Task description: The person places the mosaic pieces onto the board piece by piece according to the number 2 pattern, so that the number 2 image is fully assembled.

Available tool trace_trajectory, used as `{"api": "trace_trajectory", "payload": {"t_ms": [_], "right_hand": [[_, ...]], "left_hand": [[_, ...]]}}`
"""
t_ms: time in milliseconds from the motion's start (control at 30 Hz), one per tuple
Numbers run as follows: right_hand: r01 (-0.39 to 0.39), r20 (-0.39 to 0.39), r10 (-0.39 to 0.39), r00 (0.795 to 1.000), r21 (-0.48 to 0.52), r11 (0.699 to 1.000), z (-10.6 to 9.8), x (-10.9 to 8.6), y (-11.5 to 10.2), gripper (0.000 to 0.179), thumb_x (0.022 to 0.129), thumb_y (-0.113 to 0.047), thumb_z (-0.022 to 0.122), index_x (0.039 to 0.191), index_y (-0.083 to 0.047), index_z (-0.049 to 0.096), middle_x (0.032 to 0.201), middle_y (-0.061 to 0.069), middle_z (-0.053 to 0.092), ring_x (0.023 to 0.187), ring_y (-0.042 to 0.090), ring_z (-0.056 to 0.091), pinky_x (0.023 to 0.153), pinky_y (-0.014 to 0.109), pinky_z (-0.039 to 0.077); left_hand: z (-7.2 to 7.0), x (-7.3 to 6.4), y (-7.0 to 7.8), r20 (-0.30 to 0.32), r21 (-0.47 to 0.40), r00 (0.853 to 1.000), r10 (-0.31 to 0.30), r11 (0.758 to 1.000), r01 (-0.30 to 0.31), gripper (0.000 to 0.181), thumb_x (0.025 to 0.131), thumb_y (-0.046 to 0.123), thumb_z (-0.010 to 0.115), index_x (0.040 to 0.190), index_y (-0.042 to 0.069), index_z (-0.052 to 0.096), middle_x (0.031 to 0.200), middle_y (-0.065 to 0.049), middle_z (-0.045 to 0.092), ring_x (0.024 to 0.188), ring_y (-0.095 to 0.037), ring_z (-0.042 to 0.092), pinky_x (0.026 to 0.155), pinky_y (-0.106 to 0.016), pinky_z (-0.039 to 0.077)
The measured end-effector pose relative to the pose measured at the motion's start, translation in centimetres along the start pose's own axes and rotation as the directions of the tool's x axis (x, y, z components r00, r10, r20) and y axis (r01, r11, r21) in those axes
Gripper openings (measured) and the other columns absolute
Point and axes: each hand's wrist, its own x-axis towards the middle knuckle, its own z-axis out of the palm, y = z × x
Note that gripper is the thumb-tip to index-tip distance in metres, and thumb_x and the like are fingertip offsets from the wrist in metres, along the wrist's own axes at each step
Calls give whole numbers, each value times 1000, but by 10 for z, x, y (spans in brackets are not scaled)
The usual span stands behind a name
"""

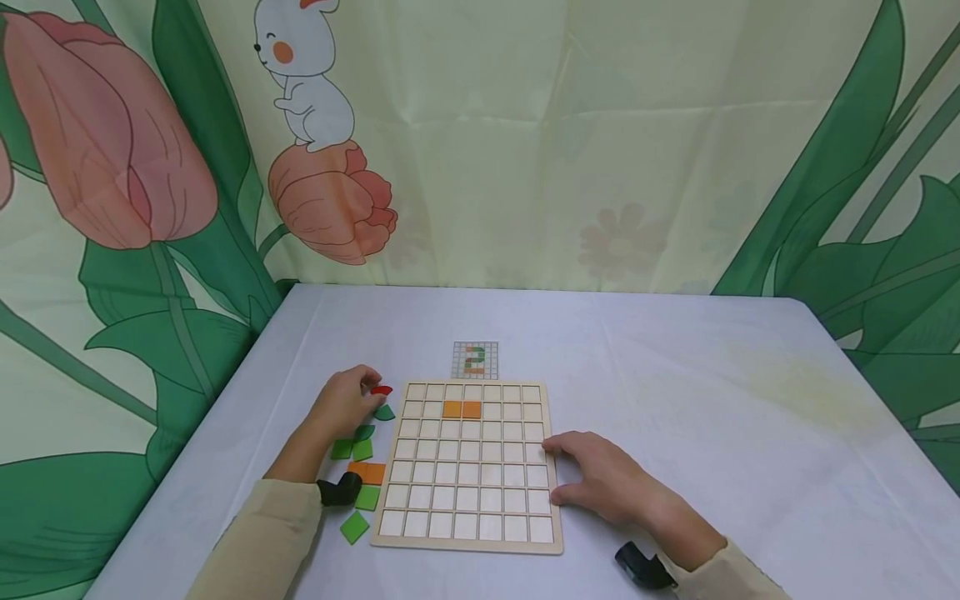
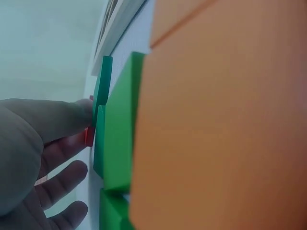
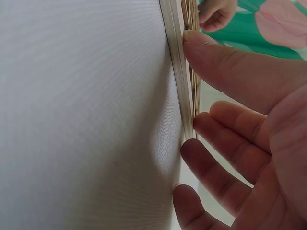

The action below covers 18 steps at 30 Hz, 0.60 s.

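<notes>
My left hand is at the upper left of the wooden grid board, thumb and fingertips pinching a small red piece. In the left wrist view the red piece shows partly, behind the thumb and a green piece. Just below the hand lie dark green curved pieces. Two orange squares sit side by side in the board's second row. On the board's right edge rests my right hand, its thumb and fingers spread and touching the rim.
Left of the board lie light green squares and orange squares, close to the left wrist. A small pattern card with a coloured figure on a grid lies behind the board. A white cloth covers the table; a printed curtain hangs behind.
</notes>
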Motion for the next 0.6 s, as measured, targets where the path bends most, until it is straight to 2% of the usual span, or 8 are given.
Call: {"api": "trace_trajectory", "payload": {"t_ms": [367,600], "right_hand": [[-12,3,12,1000,4,1000,0,0,-1,59,79,-19,84,132,-5,62,132,9,60,128,34,51,106,53,38],[-17,2,17,1000,5,1000,0,0,-1,59,79,-19,84,132,-6,62,132,8,60,128,34,51,106,52,38]], "left_hand": [[1,1,0,-19,-7,1000,-1,1000,1,28,95,10,66,121,0,62,116,-17,65,101,-30,57,91,-46,52],[-1,-1,5,-16,-35,1000,20,999,-21,34,97,18,67,128,4,62,128,-17,61,113,-33,53,95,-49,50]]}}
